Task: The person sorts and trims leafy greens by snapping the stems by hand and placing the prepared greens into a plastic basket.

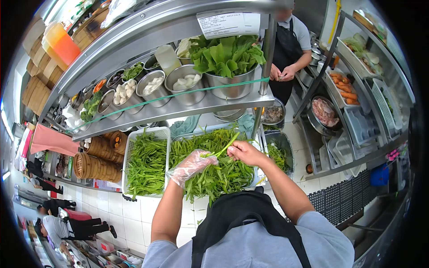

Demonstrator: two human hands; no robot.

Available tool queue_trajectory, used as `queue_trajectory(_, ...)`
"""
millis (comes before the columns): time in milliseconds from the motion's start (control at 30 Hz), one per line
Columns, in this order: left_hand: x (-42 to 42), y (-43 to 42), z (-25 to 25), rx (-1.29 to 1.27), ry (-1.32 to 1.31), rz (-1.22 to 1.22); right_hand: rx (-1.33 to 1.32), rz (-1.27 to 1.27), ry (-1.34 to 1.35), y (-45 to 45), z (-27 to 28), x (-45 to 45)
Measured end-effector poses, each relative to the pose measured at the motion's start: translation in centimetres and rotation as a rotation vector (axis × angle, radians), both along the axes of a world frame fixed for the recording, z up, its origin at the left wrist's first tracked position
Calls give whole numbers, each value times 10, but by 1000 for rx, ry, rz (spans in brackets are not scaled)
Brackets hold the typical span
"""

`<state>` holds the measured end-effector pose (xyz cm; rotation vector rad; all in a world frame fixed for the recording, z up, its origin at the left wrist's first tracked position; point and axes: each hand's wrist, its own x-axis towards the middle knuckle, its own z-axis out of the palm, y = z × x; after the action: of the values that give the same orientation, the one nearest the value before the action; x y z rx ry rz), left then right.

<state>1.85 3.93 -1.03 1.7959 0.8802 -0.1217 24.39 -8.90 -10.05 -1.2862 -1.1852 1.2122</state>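
A clear plastic glove covers my left hand (pixel 194 165), which is closed around a green water spinach stem (pixel 231 141). My bare right hand (pixel 246 153) pinches the same stem between thumb and fingers, close beside the left. Below both hands, a metal tray (pixel 255 178) is heaped with loose leafy water spinach (pixel 223 176). Just left of it stands a white plastic basket (pixel 168 136) full of cut green stems (pixel 145 165). The ends of the stem inside the glove are partly hidden.
A steel shelf (pixel 178 103) above holds several metal pots and a large pot of leafy greens (pixel 228 58). Bamboo steamers (pixel 96 166) stand left. A bin with green trimmings (pixel 278 154) is at right, near a rack (pixel 313 147). A co-worker (pixel 290 49) stands behind the shelf.
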Motion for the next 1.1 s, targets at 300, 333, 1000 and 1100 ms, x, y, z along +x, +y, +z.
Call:
queue_trajectory(300, -9, 9, -33, -318, -275, -30, 56, -84, 321, -8, 27, -7)
queue_trajectory(333, -10, 12, -37, -360, -302, -15, 55, -85, 321, -7, 25, -6)
queue_trajectory(1000, 6, -11, 28, 65, -50, 96, 144, -458, -2, -2, 31, -7)
queue_trajectory(1100, 4, -5, -12, 206, -154, 12, 44, -219, 193, 3, 38, -24)
